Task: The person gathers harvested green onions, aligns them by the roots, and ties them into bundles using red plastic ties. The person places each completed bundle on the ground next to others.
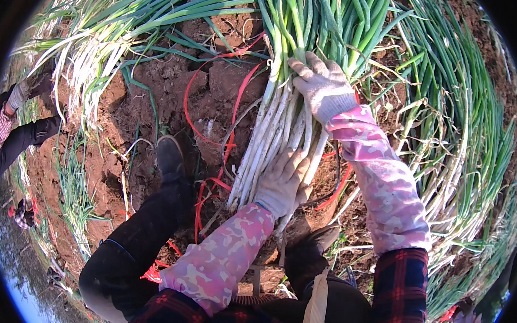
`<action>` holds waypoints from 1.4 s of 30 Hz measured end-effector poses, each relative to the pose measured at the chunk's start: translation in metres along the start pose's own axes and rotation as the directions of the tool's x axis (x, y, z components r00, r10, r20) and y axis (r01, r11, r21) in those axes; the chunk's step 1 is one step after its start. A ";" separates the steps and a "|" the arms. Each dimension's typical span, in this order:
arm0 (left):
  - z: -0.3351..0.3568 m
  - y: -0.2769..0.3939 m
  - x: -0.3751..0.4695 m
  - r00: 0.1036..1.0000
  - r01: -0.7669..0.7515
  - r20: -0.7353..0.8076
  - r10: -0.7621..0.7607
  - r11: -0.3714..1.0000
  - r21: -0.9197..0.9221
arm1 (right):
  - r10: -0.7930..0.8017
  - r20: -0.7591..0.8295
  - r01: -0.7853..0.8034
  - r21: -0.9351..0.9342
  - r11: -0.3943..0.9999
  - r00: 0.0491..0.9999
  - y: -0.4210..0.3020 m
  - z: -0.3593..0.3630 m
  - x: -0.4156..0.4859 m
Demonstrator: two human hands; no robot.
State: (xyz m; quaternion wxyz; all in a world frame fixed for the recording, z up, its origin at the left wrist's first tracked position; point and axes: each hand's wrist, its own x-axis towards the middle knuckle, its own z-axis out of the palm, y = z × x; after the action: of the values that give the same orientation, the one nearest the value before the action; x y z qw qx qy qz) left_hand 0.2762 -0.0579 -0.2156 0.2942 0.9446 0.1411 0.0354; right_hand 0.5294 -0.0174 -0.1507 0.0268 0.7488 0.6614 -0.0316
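Observation:
A bunch of spring onions (265, 131) lies before me, white stalks toward me and green leaves (329, 19) pointing away. My right hand (323, 87), in a pale knit glove, rests on it where white turns to green, fingers spread. Lower down, my left hand (281, 180), gloved likewise, lies on the white stalks with its fingers apart. Neither hand is seen to close around the bunch; the undersides are hidden. Red plastic strapping (189, 101) loops on the soil left of the bunch, and more red strap (338, 193) shows from beneath its right side.
Reddish clumpy soil (151, 97) surrounds my boot (170, 156). More spring onions lie at the upper left (96, 62) and along the right (460, 129). A person's gloved hand (19, 96) is beside the left pile. A dry leaf (316, 307) hangs close to the camera.

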 end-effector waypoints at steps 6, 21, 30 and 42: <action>0.000 -0.002 -0.003 1.000 0.007 -0.013 -0.006 0.997 0.080 | 0.039 0.051 -0.027 -0.225 0.974 0.998 0.029 -0.004 -0.016; -0.035 0.010 -0.040 0.958 0.288 0.036 -0.285 0.950 -0.118 | 0.212 -0.102 -0.194 0.160 0.968 0.972 0.007 0.024 -0.046; -0.054 0.036 -0.068 0.952 0.268 0.184 -0.244 0.955 -0.125 | 0.147 0.289 -0.181 0.092 0.979 0.946 0.002 -0.004 -0.040; -0.030 0.031 -0.033 0.909 0.371 0.262 -0.323 0.914 -0.162 | 0.090 0.459 -0.172 0.142 0.975 0.884 0.003 -0.004 -0.035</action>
State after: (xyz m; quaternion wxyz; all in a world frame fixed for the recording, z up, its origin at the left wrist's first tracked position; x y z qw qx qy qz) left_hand 0.2479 -0.0757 -0.1728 0.4071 0.8659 0.2681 -0.1127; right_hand 0.5287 -0.0518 -0.1434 0.1140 0.7636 0.5794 -0.2612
